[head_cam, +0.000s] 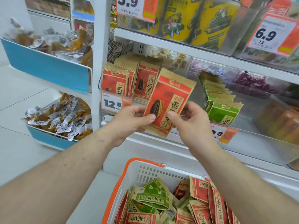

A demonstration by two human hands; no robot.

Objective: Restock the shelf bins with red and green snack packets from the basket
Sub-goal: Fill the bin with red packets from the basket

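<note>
Both hands hold one red snack packet (170, 97) up in front of the shelf, tilted to the right. My left hand (129, 121) pinches its lower left edge, and my right hand (191, 120) pinches its lower right side. Behind it, a clear bin of red packets (129, 81) stands upright on the left. A clear bin of green packets (221, 109) sits to the right. Below, the white basket (145, 170) with orange handles holds several mixed red and green packets (161, 201).
Price tags (113, 103) hang on the bin fronts. Yellow canisters (194, 18) fill the shelf above. Blue-fronted racks (48, 67) of wrapped snacks stand at the left over a pale tiled floor. More clear bins (258, 84) extend rightwards.
</note>
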